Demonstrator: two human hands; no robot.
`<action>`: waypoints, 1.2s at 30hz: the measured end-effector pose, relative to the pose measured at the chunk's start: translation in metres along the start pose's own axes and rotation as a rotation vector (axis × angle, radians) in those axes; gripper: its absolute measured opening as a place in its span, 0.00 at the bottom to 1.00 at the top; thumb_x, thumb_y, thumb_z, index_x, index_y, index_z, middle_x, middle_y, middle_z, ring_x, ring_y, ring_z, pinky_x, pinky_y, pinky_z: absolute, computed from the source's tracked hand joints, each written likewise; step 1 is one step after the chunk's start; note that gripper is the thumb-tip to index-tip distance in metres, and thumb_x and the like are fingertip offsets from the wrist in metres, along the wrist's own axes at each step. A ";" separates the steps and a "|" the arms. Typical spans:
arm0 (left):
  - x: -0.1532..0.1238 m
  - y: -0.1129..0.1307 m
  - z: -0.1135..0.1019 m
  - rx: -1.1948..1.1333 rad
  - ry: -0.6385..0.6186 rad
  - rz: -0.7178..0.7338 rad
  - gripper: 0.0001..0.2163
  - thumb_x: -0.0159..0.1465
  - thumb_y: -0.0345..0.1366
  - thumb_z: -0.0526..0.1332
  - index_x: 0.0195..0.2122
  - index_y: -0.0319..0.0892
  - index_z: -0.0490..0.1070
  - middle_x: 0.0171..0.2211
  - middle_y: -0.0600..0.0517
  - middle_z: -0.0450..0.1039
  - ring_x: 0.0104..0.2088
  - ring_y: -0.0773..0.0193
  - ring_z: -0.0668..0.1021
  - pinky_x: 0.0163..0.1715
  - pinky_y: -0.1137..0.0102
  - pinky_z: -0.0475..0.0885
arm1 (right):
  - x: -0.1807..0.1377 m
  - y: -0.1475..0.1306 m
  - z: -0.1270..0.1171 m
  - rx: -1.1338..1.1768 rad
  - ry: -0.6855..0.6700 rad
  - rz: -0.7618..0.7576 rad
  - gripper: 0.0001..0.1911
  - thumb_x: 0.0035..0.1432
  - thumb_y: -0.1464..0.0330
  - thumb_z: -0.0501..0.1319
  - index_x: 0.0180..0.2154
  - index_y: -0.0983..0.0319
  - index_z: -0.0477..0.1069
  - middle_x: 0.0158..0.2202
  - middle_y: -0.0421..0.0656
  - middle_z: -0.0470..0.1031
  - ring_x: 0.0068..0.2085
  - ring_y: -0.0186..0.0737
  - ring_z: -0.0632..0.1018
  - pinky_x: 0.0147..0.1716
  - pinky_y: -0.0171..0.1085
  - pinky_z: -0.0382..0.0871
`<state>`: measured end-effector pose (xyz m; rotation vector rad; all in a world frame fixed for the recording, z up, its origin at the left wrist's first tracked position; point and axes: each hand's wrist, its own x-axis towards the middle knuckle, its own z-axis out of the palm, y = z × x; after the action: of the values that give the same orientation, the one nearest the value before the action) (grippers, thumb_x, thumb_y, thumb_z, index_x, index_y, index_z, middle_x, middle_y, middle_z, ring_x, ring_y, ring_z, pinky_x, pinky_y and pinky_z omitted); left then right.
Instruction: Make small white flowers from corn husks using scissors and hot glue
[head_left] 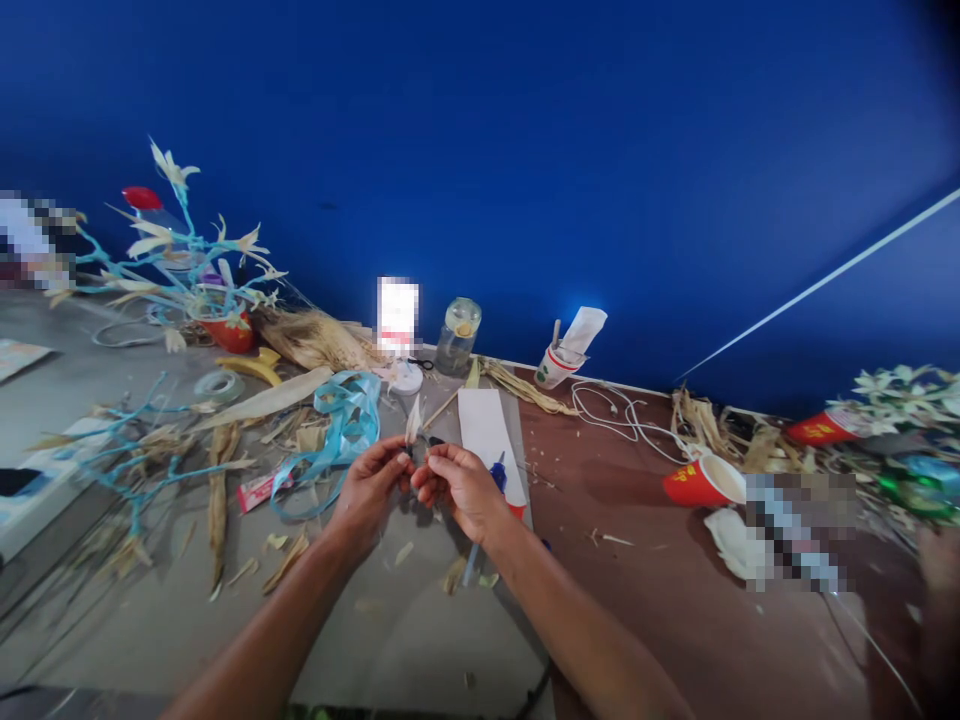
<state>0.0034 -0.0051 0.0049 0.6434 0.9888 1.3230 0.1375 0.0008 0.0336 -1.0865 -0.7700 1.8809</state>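
Observation:
My left hand is closed in a pinch on a small corn husk flower, its pale pointed petals standing up above the fingertips. Right beside it, my right hand has its thumb and fingers pressed together; what they grip, if anything, is hidden. Both hands are just above the grey tabletop. Behind the right wrist lies a blue tool with a pointed tip, partly covered by the arm, on a white strip of paper. A curled light-blue ribbon rests left of the hands.
Husk flowers on blue-wrapped branches stand in a red pot at left; another such branch lies nearer. A glass jar, a paper cup and a white cable line the wall. Rightward, a red cup lies tipped.

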 end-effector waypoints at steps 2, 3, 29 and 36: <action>0.001 -0.002 -0.002 -0.003 -0.006 0.011 0.13 0.49 0.36 0.68 0.37 0.40 0.74 0.24 0.54 0.72 0.21 0.72 0.71 0.22 0.76 0.66 | 0.001 0.000 0.000 -0.050 0.013 -0.016 0.12 0.44 0.63 0.61 0.30 0.61 0.63 0.20 0.36 0.73 0.18 0.30 0.70 0.20 0.30 0.60; 0.002 -0.003 -0.003 -0.007 -0.009 0.018 0.13 0.49 0.36 0.68 0.37 0.40 0.74 0.24 0.54 0.72 0.22 0.72 0.71 0.22 0.76 0.66 | 0.002 0.000 0.000 -0.083 0.031 -0.043 0.11 0.44 0.63 0.61 0.29 0.61 0.63 0.20 0.36 0.72 0.18 0.29 0.70 0.20 0.30 0.59; 0.001 0.000 0.001 0.068 0.071 0.112 0.13 0.51 0.36 0.67 0.37 0.39 0.72 0.23 0.54 0.72 0.21 0.71 0.71 0.22 0.75 0.66 | 0.009 0.001 0.002 0.014 0.057 -0.120 0.08 0.36 0.70 0.66 0.23 0.63 0.67 0.19 0.32 0.63 0.18 0.25 0.60 0.19 0.30 0.49; 0.002 -0.001 0.002 -0.035 0.011 0.035 0.14 0.49 0.34 0.69 0.37 0.40 0.72 0.23 0.56 0.73 0.21 0.73 0.72 0.25 0.77 0.68 | 0.010 0.008 0.007 0.056 0.081 -0.146 0.08 0.37 0.71 0.67 0.23 0.63 0.69 0.18 0.33 0.66 0.19 0.25 0.61 0.19 0.29 0.52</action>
<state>0.0053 -0.0030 0.0045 0.6298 0.9655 1.3729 0.1257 0.0050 0.0267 -1.0367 -0.7270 1.7152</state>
